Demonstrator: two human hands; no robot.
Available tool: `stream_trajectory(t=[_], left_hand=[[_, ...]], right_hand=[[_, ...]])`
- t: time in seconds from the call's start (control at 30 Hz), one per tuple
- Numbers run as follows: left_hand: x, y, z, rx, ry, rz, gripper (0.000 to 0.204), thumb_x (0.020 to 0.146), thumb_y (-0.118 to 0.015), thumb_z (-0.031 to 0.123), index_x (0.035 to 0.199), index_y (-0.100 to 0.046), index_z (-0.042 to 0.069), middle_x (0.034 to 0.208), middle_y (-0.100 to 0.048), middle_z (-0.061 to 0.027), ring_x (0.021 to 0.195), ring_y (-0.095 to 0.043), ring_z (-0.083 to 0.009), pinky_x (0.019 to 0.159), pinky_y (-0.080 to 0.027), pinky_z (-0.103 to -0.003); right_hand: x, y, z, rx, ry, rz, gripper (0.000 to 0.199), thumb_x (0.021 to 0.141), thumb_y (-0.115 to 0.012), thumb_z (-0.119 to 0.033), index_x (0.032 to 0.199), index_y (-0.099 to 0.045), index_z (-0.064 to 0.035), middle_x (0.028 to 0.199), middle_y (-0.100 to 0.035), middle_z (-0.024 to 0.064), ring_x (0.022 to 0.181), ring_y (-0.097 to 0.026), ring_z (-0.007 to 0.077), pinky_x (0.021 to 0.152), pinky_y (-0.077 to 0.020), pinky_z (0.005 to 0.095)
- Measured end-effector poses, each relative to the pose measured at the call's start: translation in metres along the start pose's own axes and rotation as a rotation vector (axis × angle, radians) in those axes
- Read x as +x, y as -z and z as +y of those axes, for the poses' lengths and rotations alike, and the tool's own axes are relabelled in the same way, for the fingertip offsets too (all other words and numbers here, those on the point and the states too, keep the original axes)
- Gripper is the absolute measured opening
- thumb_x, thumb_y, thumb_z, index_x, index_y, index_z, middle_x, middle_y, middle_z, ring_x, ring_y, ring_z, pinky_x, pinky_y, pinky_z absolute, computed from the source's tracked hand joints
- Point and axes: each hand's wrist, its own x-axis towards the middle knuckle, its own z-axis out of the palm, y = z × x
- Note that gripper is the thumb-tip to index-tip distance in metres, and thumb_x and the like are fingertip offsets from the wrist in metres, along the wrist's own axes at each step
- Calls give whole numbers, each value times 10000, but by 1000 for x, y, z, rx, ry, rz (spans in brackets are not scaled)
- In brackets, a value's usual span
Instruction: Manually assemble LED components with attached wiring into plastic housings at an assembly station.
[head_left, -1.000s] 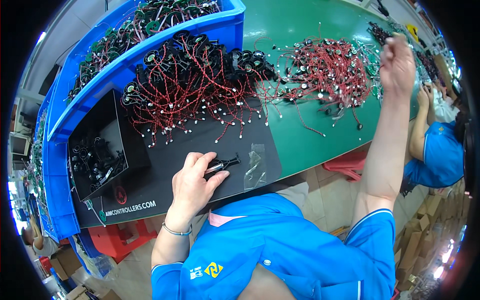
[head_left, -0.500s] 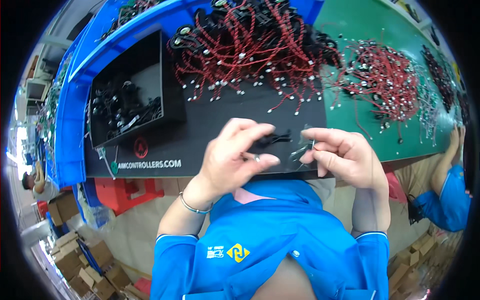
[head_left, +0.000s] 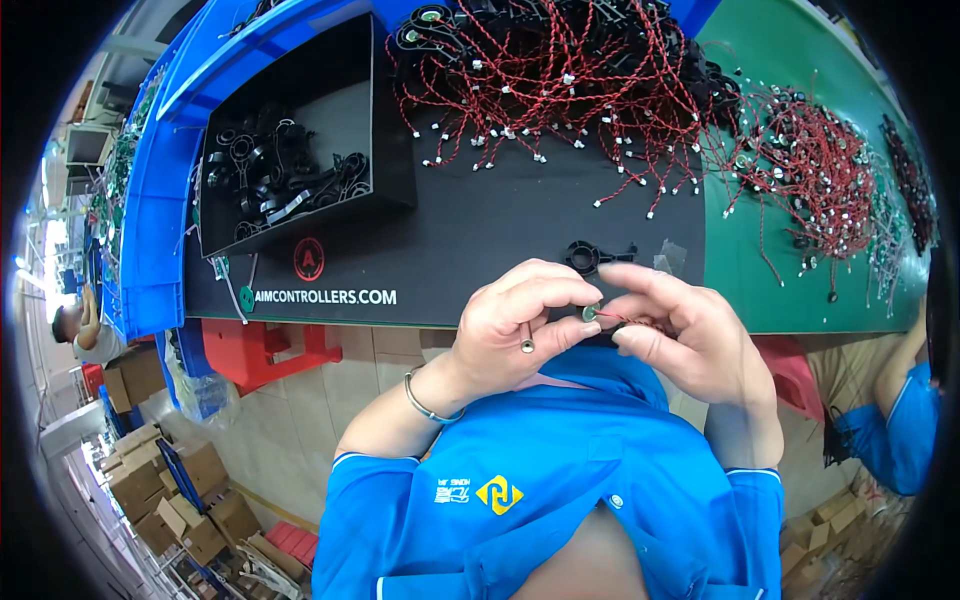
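The small round metal-faced speaker with its red twisted lead (head_left: pixel 592 314) sits pinched between your two hands, just off the near edge of the black rubber mat (head_left: pixel 480 230). Your left hand (head_left: pixel 520 322) is closed around a black plastic part, probably a holder. Your right hand (head_left: pixel 685 340) pinches the speaker; a loose grip could drop it to the floor.

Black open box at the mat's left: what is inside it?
The black box holds a loose heap of black ring-shaped plastic parts, bunched left of centre. Its floor under the heap is covered.
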Motion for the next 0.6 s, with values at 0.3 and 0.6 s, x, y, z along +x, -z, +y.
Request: stream_trajectory(t=[0.3, 0.6], left_hand=[[0, -4, -13, 58, -273, 67, 267, 673, -750, 25, 907, -621, 20, 899, -607, -111, 772, -581, -153, 602, -470, -224], [-15, -4, -11, 25, -205, -62, 287, 666, -767, 85, 927, -652, 58, 847, -535, -43, 728, -527, -123, 594, -443, -216]], right_hand=[[0, -4, 7, 244, -218, 13, 141, 889, -542, -121, 948, -598, -6, 767, -610, 23, 641, -531, 35, 579, -459, 198], [-9, -12, 19, 510, -174, -51, 162, 842, -623, -96, 950, -617, 25, 804, -620, 31, 716, -557, 43, 620, -466, 196]])
